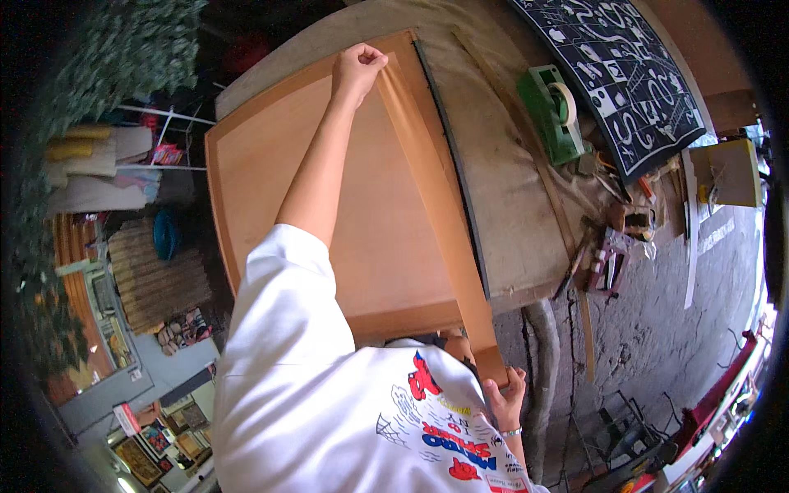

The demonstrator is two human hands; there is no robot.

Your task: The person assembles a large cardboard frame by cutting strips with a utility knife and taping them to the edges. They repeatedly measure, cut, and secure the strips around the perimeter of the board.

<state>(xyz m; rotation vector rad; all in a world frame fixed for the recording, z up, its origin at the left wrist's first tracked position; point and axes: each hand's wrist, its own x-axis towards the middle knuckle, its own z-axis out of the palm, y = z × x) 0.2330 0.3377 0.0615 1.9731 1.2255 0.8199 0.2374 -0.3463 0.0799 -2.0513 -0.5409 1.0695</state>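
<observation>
A long strip of brown tape (434,199) runs along the right side of a flat, light-brown framed panel (386,230). My left arm reaches across this panel to its far end. There my left hand (358,72) is closed in a pinch on the strip's far end, near the panel's corner. My right hand (507,398), with a bracelet at the wrist, is close to my body at the lower right. Its fingers are closed on the strip's near end, which hangs past the panel's near edge. Whether a roll sits in them is hard to make out.
The panel lies on a cloth-covered table (514,222). Right of it are a green tape dispenser (552,115), a black-and-white printed sheet (620,78), a wooden strip (526,131) and a small maroon box (610,261). Shelves with rolled cloth (99,168) stand at left.
</observation>
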